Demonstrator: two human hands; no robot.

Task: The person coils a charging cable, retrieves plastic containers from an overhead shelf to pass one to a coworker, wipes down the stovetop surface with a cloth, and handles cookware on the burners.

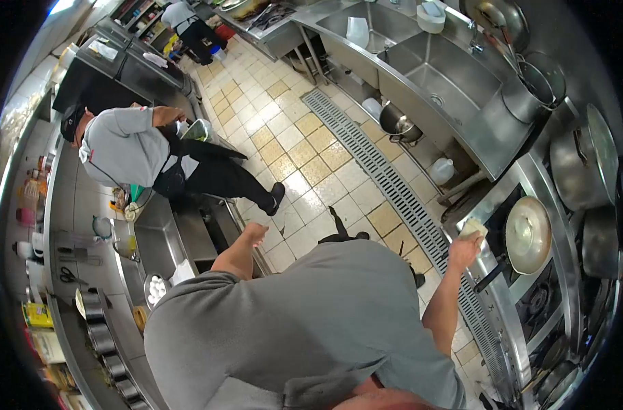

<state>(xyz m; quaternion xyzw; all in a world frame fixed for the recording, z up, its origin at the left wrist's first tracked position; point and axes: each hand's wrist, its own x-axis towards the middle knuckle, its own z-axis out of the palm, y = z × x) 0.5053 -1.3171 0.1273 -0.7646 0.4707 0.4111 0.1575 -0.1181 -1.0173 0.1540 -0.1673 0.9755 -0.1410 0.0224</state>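
Note:
At the front edge of the stove (467, 236), my right hand (466, 250) is closed on a pale folded cloth (473, 228). Just right of that hand a shallow pan (528, 235) sits on the stove, its dark handle (493, 273) pointing down and left toward the front edge. My left hand (256, 234) hangs over the floor beside the left counter and touches nothing; its fingers are small and partly bunched in this view, so whether they are closed is unclear.
A co-worker (123, 147) stands at the left counter near a container of greens (198, 130). Another person (188, 31) is farther back. A floor grate (373, 171) runs beside the double sink (441, 68). White eggs (156, 290) lie in a bowl at left. Large pots (577, 167) stand behind the stove.

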